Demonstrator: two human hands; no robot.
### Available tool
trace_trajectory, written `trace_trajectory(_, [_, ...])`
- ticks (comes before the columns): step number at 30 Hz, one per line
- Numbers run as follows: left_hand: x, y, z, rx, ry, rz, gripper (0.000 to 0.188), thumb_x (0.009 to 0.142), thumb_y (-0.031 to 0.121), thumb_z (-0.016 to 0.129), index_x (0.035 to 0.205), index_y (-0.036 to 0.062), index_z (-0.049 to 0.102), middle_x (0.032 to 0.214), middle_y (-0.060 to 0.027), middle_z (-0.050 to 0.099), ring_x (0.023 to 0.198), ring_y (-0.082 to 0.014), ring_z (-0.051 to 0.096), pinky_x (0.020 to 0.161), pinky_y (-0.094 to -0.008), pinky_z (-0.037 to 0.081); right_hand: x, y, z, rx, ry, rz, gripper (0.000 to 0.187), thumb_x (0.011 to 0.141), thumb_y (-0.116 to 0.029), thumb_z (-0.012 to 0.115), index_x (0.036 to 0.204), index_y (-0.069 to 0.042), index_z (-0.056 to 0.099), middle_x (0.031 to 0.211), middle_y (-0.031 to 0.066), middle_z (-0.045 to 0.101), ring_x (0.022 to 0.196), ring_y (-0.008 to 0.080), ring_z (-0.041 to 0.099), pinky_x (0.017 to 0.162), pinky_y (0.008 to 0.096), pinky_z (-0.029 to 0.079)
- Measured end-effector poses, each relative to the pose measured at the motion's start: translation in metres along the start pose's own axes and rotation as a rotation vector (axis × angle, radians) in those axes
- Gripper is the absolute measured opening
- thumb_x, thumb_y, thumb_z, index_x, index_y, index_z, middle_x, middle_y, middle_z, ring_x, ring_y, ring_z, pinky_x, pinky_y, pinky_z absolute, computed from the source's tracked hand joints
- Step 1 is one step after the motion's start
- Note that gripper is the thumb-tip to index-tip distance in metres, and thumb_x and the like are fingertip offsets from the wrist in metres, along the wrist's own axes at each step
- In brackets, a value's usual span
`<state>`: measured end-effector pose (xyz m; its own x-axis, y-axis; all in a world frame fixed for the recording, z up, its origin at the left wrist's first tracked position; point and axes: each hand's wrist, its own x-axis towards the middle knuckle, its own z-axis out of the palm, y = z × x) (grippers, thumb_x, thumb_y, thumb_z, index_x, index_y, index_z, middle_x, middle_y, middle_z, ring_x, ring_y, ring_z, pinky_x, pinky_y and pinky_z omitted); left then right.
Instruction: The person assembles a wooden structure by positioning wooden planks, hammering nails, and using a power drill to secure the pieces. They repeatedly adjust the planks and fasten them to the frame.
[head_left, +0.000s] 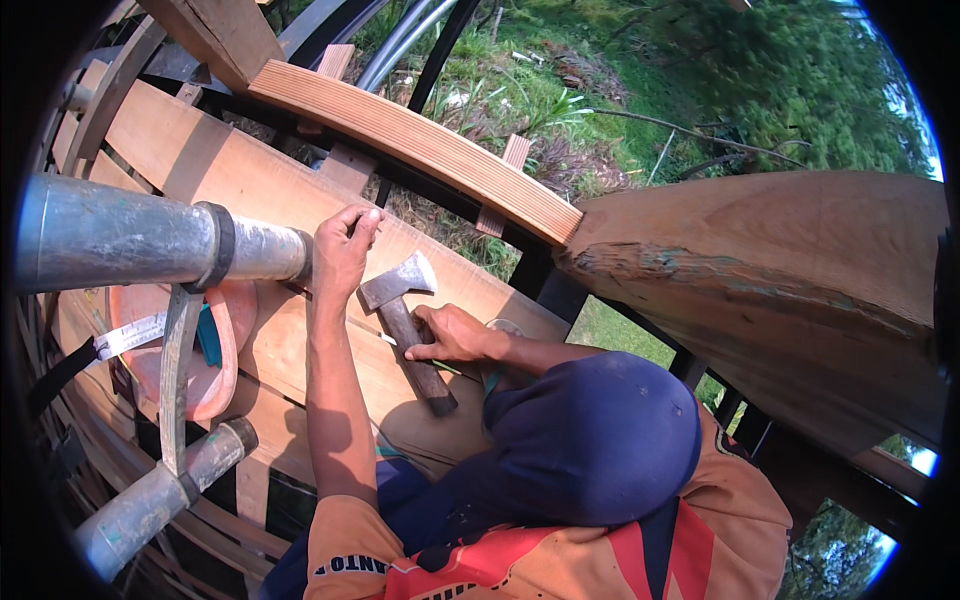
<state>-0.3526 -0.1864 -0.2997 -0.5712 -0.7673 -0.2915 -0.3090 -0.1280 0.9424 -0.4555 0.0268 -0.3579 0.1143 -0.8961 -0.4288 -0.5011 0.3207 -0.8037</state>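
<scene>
My right hand (457, 335) is closed round the dark wooden handle (428, 372) of a hatchet (400, 287). The grey metal head points away from me, its pale edge turned to the right. Beneath it are light wooden planks (440, 258). My left hand (345, 245) is raised to the left of the hatchet head, thumb and fingers pinched together. Whatever is between the fingertips, if anything, is too small to make out. My bent knee (610, 435) in dark blue cloth hides part of my right forearm.
Two grey metal pipes (120, 240) joined by a curved bar (180, 380) stand at the left, over a rounded orange object (225, 375). A ridged wooden rail (420, 145) runs across the far side. A thick timber beam (770, 270) fills the right. Greenery lies beyond.
</scene>
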Motion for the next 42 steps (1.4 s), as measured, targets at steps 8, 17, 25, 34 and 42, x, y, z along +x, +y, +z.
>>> trace_trajectory(8, [0.004,-0.026,-0.008,0.021,0.081,-0.044,0.031,0.103,0.031,0.072,0.100,0.0006,0.077,0.072,0.0024,0.059,0.066,-0.0056,0.052,0.062,-0.0244,0.044,0.002,0.002,-0.001,0.008,-0.007,-0.009,0.063,0.089,-0.051,0.080,0.113,0.006,0.064,0.086,0.0230,0.073,0.081,0.0393,0.073,0.074,0.0470,0.057])
trace_trajectory(17, [0.010,-0.027,-0.005,-0.094,0.161,-0.031,0.030,0.101,0.030,0.073,0.100,0.0004,0.077,0.071,0.0024,0.059,0.064,-0.0061,0.051,0.059,-0.0259,0.044,-0.007,0.000,-0.012,0.143,-0.005,-0.001,0.042,0.096,-0.037,0.072,0.111,0.001,0.066,0.089,0.0252,0.072,0.085,0.0431,0.071,0.076,0.0493,0.054])
trace_trajectory(25, [0.008,-0.058,-0.019,0.195,0.192,-0.046,0.033,0.102,0.031,0.069,0.098,-0.0004,0.074,0.070,-0.0073,0.060,0.064,-0.0142,0.055,0.061,-0.0344,0.045,-0.012,0.004,-0.006,0.115,0.030,-0.063,0.034,0.098,-0.032,0.070,0.110,0.000,0.066,0.091,0.0247,0.072,0.085,0.0429,0.071,0.077,0.0484,0.055])
trace_trajectory(34, [0.012,-0.053,0.007,0.858,0.131,0.107,0.031,0.102,0.034,0.064,0.106,0.0039,0.071,0.105,-0.0219,0.069,0.099,-0.0437,0.069,0.087,-0.0538,0.054,-0.006,0.013,-0.007,0.096,0.027,-0.051,0.028,0.099,-0.027,0.070,0.112,-0.002,0.065,0.088,0.0189,0.073,0.079,0.0327,0.072,0.074,0.0426,0.055])
trace_trajectory(42, [0.003,-0.047,0.005,0.738,0.158,0.125,0.030,0.102,0.030,0.065,0.104,0.0013,0.071,0.100,-0.0233,0.069,0.097,-0.0439,0.068,0.087,-0.0532,0.054,-0.004,0.017,-0.006,0.094,0.010,-0.052,0.023,0.100,-0.024,0.070,0.108,-0.003,0.067,0.082,0.0125,0.069,0.072,0.0221,0.065,0.070,0.0377,0.052])
